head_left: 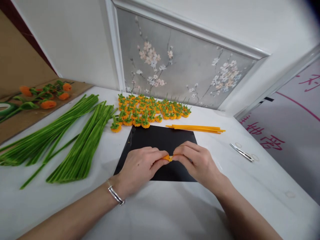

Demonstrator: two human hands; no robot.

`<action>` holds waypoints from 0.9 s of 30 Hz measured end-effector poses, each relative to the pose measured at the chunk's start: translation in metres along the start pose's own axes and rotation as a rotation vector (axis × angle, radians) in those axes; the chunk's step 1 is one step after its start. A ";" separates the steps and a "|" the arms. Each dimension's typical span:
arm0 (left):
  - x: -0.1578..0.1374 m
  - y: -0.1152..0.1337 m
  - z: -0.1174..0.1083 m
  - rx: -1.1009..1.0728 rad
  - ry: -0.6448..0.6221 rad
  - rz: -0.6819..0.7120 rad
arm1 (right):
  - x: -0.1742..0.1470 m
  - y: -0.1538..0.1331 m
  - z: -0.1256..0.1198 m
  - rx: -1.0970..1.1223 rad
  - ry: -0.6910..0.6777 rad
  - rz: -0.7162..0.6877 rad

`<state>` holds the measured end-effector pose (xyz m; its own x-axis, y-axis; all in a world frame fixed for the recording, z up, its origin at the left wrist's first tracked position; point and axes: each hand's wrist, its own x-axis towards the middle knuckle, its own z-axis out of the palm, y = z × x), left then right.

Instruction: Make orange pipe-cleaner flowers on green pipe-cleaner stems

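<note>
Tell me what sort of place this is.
Likely a handicraft workspace, though home or shop I can't tell: fuzzy green stems lie in piles near many orange flower heads and a bunch of orange strips.

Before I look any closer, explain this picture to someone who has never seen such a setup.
There is no machine here, only a person's two bare hands. The single picture comes from a camera worn on that person's head, looking forward and down.

The left hand and right hand pinch a small orange fuzzy piece between their fingers, above a flat black rectangular mat on a white tabletop.

Beyond the mat sit many orange flower heads with green stems and a bundle of thin orange sticks. Long green fuzzy stems lie to the left, and small silver metal snips to the right.
</note>
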<state>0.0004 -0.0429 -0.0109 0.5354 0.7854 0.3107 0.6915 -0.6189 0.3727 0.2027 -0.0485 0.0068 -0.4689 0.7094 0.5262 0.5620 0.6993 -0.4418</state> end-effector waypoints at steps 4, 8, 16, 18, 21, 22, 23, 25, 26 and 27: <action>-0.001 0.002 0.001 -0.004 0.024 0.034 | 0.002 0.003 0.000 0.124 0.008 0.124; -0.002 0.003 0.002 -0.023 0.065 0.092 | 0.003 0.010 0.001 0.234 -0.060 0.302; -0.003 0.003 0.006 -0.080 0.170 0.166 | 0.003 0.022 0.004 0.540 -0.309 0.592; -0.003 0.004 0.006 -0.099 0.157 0.156 | 0.002 0.025 0.007 0.596 -0.365 0.640; -0.004 0.006 0.004 -0.150 0.129 0.122 | -0.001 0.027 0.011 0.640 -0.403 0.641; -0.004 0.006 0.004 -0.176 0.126 0.104 | -0.001 0.027 0.012 0.647 -0.409 0.620; -0.003 0.006 0.003 -0.208 0.127 0.080 | -0.002 0.026 0.012 0.653 -0.412 0.594; -0.002 0.005 0.003 -0.286 0.129 0.029 | -0.003 0.024 0.014 0.656 -0.431 0.550; -0.002 0.004 0.003 -0.327 0.128 0.003 | -0.004 0.022 0.014 0.651 -0.444 0.536; -0.001 0.003 0.003 -0.361 0.125 -0.020 | -0.004 0.021 0.014 0.641 -0.459 0.524</action>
<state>0.0035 -0.0459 -0.0125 0.4452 0.8030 0.3962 0.4741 -0.5867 0.6565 0.2065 -0.0360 -0.0150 -0.5616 0.8173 -0.1290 0.3597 0.1007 -0.9276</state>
